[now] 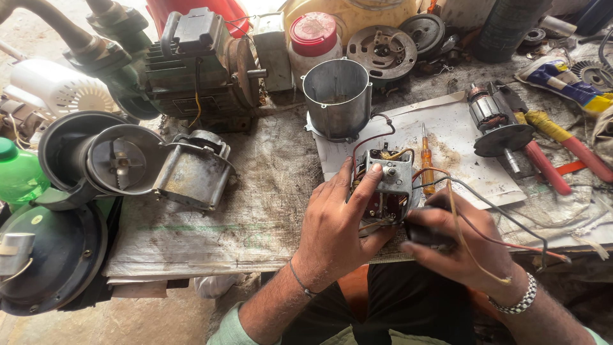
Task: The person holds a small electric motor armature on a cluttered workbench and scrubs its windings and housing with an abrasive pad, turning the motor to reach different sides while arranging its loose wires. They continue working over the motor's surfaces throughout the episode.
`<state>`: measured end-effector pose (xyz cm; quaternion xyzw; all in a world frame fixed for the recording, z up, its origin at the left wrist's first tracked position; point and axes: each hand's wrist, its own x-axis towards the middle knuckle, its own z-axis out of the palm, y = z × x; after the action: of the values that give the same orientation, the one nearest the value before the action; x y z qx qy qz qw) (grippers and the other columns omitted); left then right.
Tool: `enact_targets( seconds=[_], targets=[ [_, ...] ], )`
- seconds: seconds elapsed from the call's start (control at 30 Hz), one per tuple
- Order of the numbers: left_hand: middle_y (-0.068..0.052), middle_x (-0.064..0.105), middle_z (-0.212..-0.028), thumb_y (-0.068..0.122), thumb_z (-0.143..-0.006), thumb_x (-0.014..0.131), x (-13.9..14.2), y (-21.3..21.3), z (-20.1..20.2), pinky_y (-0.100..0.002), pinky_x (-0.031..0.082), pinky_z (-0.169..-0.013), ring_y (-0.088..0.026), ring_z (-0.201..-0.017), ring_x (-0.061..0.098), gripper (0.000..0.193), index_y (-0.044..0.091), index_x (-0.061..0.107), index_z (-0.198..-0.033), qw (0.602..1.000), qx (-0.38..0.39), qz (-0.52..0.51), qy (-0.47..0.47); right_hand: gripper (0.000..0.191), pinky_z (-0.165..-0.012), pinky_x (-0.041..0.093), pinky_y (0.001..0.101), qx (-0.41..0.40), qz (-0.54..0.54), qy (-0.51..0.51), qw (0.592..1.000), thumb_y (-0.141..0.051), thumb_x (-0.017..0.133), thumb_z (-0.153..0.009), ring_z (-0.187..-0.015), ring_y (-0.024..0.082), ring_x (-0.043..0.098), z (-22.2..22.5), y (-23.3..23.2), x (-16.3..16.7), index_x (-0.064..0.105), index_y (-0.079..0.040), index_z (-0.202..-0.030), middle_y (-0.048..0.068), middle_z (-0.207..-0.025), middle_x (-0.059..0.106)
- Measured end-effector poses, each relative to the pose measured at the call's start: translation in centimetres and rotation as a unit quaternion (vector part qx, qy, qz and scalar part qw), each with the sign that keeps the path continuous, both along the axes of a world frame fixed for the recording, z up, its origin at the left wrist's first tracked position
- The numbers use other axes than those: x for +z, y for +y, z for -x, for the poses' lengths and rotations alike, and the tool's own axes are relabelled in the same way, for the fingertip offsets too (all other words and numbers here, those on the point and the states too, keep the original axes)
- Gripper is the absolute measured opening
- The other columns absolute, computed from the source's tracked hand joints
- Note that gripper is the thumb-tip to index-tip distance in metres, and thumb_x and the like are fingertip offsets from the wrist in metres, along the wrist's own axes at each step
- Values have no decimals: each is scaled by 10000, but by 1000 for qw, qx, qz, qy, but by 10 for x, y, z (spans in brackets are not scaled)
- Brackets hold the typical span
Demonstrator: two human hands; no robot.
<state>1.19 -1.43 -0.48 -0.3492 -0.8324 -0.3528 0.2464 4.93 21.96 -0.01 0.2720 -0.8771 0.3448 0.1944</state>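
Your left hand pinches the grey metal motor assembly at desk 6 o'clock; right hand clamps a dark part. Loose red and yellow wires draped over your wrist could snag and tear.

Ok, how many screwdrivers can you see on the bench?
1. An orange-handled screwdriver lies on the white paper, just right of the motor part that the left hand holds. Others may be hidden in the clutter.
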Motion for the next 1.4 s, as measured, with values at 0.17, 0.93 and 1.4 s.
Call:
enact_targets(
  seconds=[0.17,0.93,1.4],
  targets=[
    [-395,483,-1469,366,-779,898,0,1,0,-525,505,-1017,-455,-1160,643,1009,111,344,-1583,1000,-4,-2,4,476,-641,577,328,-72,5,-24,997,-285,865,-703,-774,206,718,0,1,-2,702,-88,-1105,97,-924,657],
    [-390,482,-1464,365,-781,895,-1,1,0,-534,496,-1039,-471,-1182,637,1005,112,346,-1584,1000,-3,0,0,451,-641,576,324,-77,5,-16,997,-276,865,-722,-772,203,715,-1,-1,-2,696,-58,-1079,101,-917,664],
    [-388,479,-1471,364,-765,900,-1,1,0,-530,500,-1031,-462,-1180,640,1022,118,340,-1584,1000,-1,4,4,497,-640,564,296,2,5,-5,1000,-308,868,-689,-791,194,700,0,0,-3,707,-55,-1085,100,-927,659]
  ],
)
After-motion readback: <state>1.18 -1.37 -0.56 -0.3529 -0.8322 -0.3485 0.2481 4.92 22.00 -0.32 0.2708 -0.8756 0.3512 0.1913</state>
